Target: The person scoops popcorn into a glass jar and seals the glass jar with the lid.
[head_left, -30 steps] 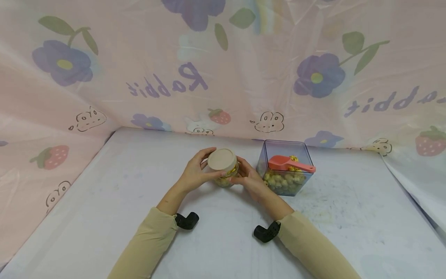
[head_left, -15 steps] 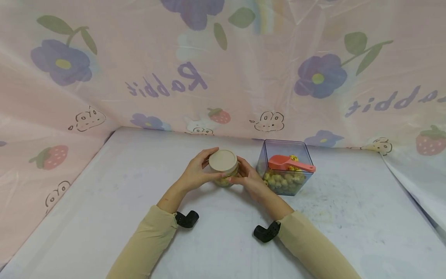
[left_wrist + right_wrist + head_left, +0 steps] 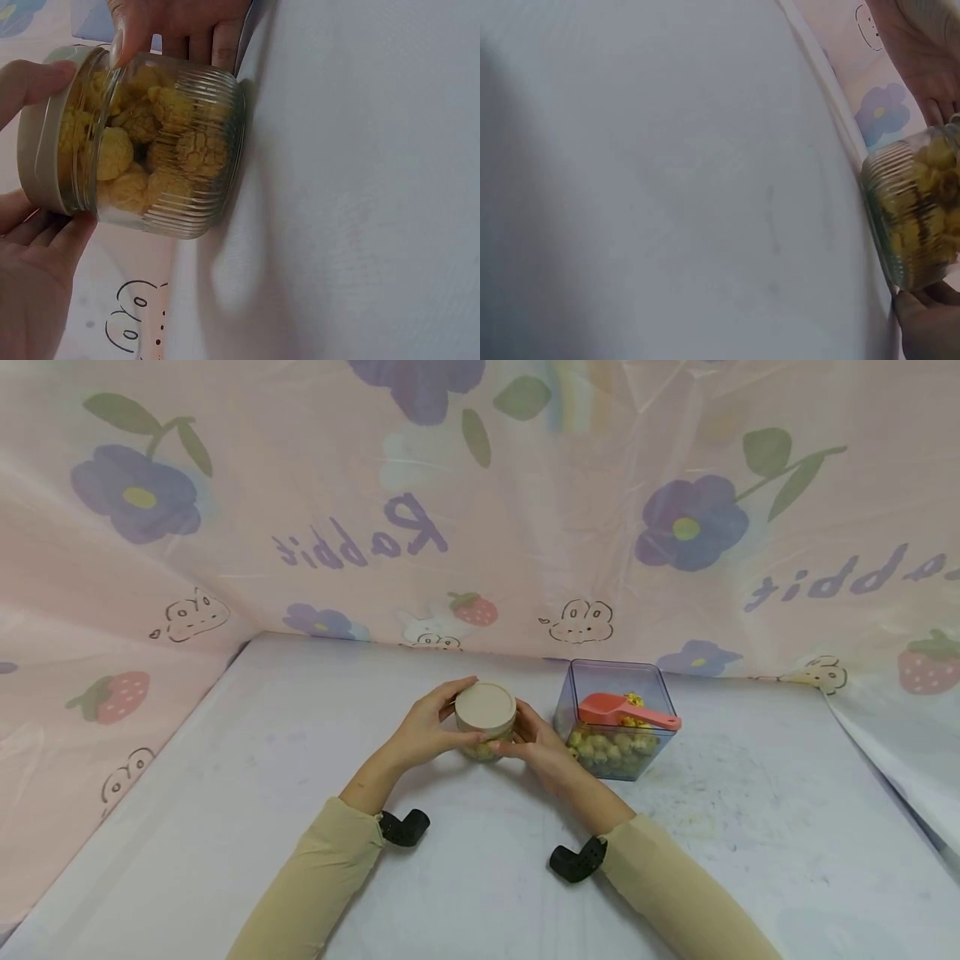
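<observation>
A clear ribbed jar [image 3: 169,161] filled with yellow popcorn stands upright on the white table, under a beige round lid [image 3: 485,706]. My left hand [image 3: 422,732] grips the lid from the left, its thumb along the near edge and its fingers round the far side. From the right, my right hand [image 3: 546,750] holds the jar's glass body lower down, with the thumb in front. The lid looks level over the jar's mouth; how tightly it sits cannot be told. In the right wrist view the jar [image 3: 919,202] is cut off by the frame's edge.
Just right of my right hand stands a clear square bin [image 3: 617,670] with popcorn [image 3: 611,752] in it. A coral scoop [image 3: 628,711] lies across its top, the handle over the right rim. A pink printed curtain [image 3: 510,560] hangs behind the white table [image 3: 315,718].
The lid was tilted and a little further left; my left hand has moved it slightly right and it is now level. My right hand keeps its hold. Bin and scoop stay put.
</observation>
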The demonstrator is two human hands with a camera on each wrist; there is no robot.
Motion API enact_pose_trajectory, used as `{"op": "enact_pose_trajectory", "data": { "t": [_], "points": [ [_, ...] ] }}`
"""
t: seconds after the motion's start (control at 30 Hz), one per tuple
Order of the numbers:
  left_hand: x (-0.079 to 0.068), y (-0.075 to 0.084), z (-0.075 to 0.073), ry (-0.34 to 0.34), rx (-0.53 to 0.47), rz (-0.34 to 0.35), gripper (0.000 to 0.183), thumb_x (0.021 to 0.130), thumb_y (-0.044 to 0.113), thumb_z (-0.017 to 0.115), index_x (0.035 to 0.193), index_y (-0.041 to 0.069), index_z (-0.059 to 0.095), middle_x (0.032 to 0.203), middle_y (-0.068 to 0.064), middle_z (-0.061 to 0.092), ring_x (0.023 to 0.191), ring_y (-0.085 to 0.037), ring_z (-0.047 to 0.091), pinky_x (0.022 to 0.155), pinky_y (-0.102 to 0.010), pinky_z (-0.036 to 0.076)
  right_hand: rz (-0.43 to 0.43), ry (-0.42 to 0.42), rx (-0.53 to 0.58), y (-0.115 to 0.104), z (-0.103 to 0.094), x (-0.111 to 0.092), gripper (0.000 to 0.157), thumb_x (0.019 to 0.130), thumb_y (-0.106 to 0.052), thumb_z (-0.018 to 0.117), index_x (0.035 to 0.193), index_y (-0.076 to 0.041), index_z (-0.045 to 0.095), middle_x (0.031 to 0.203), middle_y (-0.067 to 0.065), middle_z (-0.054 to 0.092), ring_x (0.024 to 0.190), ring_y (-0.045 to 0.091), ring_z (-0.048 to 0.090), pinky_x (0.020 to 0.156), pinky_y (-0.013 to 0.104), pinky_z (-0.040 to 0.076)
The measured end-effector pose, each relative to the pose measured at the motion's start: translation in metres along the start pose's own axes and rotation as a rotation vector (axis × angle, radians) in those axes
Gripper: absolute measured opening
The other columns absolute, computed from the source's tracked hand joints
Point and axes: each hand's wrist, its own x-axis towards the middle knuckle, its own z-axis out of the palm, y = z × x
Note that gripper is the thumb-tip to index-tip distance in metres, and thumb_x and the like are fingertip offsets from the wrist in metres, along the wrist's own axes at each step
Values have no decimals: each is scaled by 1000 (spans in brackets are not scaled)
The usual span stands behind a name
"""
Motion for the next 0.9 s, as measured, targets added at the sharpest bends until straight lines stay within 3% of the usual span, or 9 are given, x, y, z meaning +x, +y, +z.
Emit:
{"op": "enact_pose_trajectory", "data": {
  "t": [0.3, 0.9],
  "points": [
    [4, -1, -4, -49, 27, 18, 80, 76, 1, 78, 143, -6, 36, 147, -22, 39, 137, -35, 37, 115, -41, 31, 14, 18, -16, -1, 1, 0, 79, 87, 2, 63, 152, -9, 21, 158, 17, 19, 147, 32, 12, 120, 47, 13],
    [7, 0, -9, -128, 64, -9, 78, 78, 1, 77, 144, -5, 36, 146, -21, 41, 137, -35, 37, 116, -44, 27, 21, 4, -28, 0, 1, -3, 80, 89, 0, 62, 154, -7, 15, 160, 15, 15, 147, 32, 12, 119, 44, 16]
  ]
}}
